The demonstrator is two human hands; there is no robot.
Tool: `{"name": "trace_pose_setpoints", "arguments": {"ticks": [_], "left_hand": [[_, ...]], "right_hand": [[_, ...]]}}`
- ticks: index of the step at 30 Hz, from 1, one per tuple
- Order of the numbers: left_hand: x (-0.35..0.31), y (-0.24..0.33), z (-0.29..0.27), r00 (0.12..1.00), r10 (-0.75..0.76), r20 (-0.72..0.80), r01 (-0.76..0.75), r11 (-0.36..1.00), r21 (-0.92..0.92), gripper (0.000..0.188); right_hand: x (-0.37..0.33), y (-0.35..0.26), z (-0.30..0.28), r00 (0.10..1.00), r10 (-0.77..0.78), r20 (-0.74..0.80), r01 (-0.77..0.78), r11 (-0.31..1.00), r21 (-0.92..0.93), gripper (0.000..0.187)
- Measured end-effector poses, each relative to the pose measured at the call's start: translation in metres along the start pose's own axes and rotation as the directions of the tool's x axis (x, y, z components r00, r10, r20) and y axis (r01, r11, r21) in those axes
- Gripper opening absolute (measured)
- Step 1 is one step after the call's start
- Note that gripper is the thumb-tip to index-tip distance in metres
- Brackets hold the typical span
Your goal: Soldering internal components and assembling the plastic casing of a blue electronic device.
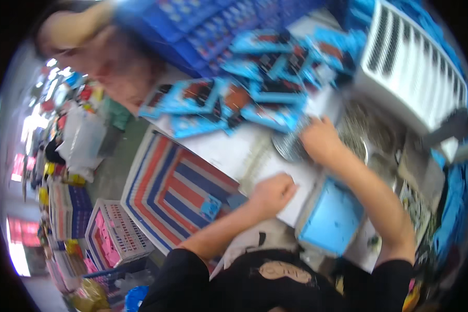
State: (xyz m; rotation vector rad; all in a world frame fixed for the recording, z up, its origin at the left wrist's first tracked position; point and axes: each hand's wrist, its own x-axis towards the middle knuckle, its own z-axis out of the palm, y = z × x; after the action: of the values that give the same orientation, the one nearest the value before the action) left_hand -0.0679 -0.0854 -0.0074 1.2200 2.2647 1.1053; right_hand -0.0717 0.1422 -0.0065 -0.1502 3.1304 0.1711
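Observation:
My left hand (272, 195) is curled closed above the near edge of the white tabletop (234, 156). Whether anything sits inside its fingers cannot be made out. Farther right, my right hand (321, 141) has its fingers bent together at the rim of a round grey dish (287, 147). Motion blur and the hand itself hide what those fingers hold, if anything. Just beyond both hands lies a loose heap of light blue packets (192, 98) with dark and reddish-brown printing. Nearer me, right of my left hand, is a shallow tray (332, 216) with a light blue bottom and small dark specks.
A blue plastic crate (192, 36) stands behind the packets, beside another person (109, 57), blurred. At the right are a white slatted box (408, 67) and a pile of small metal parts (356, 125). A striped bag (166, 182) and a pink-filled basket (117, 234) stand left.

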Motion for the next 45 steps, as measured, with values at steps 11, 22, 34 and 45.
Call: {"name": "trace_pose_setpoints", "arguments": {"ticks": [11, 22, 34, 45], "left_hand": [[-0.001, 0.037, -0.001, 0.958, 0.265, -0.107, -0.276, 0.955, -0.106, 0.008], [-0.010, 0.046, -0.002, 0.963, 0.244, -0.113, -0.255, 0.962, -0.093, 0.012], [-0.011, 0.066, 0.016, 0.979, 0.203, 0.035, -0.199, 0.976, -0.084, 0.008], [-0.017, 0.074, 0.028, 0.924, 0.381, 0.030, -0.371, 0.912, -0.175, 0.012]], "right_hand": [[-0.014, 0.012, -0.014, 0.947, 0.164, -0.275, -0.128, 0.981, 0.146, 0.008], [-0.209, 0.008, -0.072, 0.773, 0.635, -0.007, -0.170, 0.219, 0.961, 0.009], [-0.284, -0.048, -0.050, 0.515, 0.830, -0.213, -0.286, 0.401, 0.870, 0.010], [-0.272, -0.046, -0.024, 0.657, 0.644, -0.393, -0.180, 0.640, 0.747, 0.010]]}}
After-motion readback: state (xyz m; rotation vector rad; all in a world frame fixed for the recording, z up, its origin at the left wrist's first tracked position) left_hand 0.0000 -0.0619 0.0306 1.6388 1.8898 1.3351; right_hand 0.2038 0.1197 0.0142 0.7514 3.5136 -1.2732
